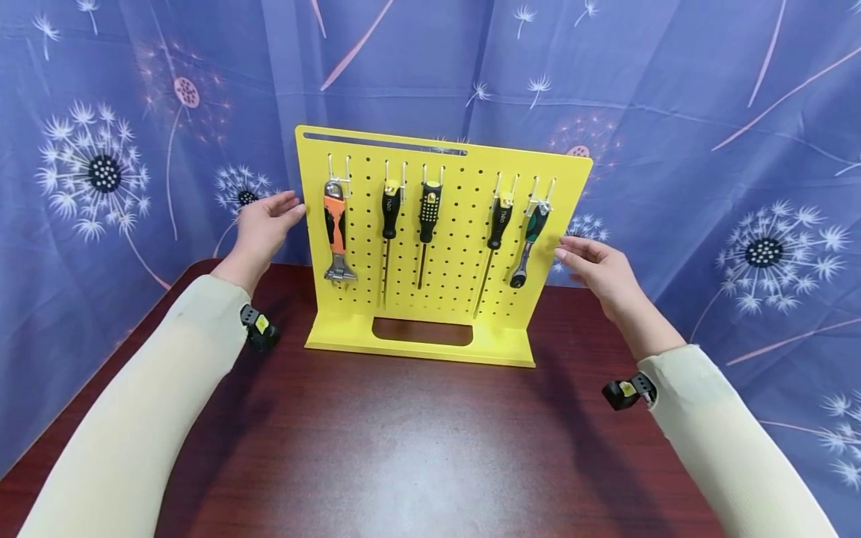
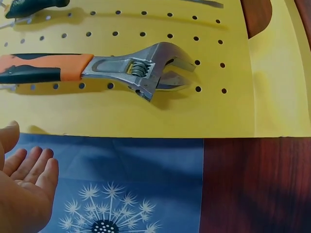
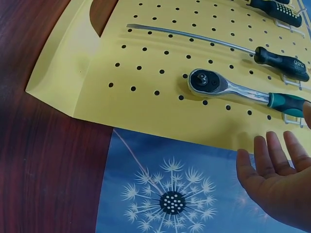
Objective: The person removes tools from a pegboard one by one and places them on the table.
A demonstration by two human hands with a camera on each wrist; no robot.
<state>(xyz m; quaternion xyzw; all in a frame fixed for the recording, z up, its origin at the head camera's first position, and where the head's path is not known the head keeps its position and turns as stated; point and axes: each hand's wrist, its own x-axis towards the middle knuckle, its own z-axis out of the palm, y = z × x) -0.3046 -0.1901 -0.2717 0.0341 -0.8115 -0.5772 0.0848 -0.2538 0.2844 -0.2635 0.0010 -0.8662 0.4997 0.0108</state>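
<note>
A yellow pegboard (image 1: pixel 440 254) stands upright on the table with tools hanging from its white hooks. My left hand (image 1: pixel 267 228) is at the board's left edge, fingers loosely extended; the left wrist view has them (image 2: pixel 31 170) beside the edge. On the other side, my right hand (image 1: pixel 595 265) is at the right edge with relaxed fingers (image 3: pixel 277 153). Nearest the left hand hangs an orange and black adjustable wrench (image 1: pixel 335 232). A green-handled ratchet wrench (image 1: pixel 531 239) is nearest the right. Between them hang three black-handled screwdrivers, one left (image 1: pixel 390 213), one central (image 1: pixel 430 213), one right (image 1: pixel 500 220).
The dark reddish-brown table (image 1: pixel 403 441) lies under the board and in front of it. Behind hangs a blue curtain (image 1: pixel 417 67) with dandelion prints. A small black camera is worn at each wrist, on the left (image 1: pixel 258 327) and right (image 1: pixel 628 391).
</note>
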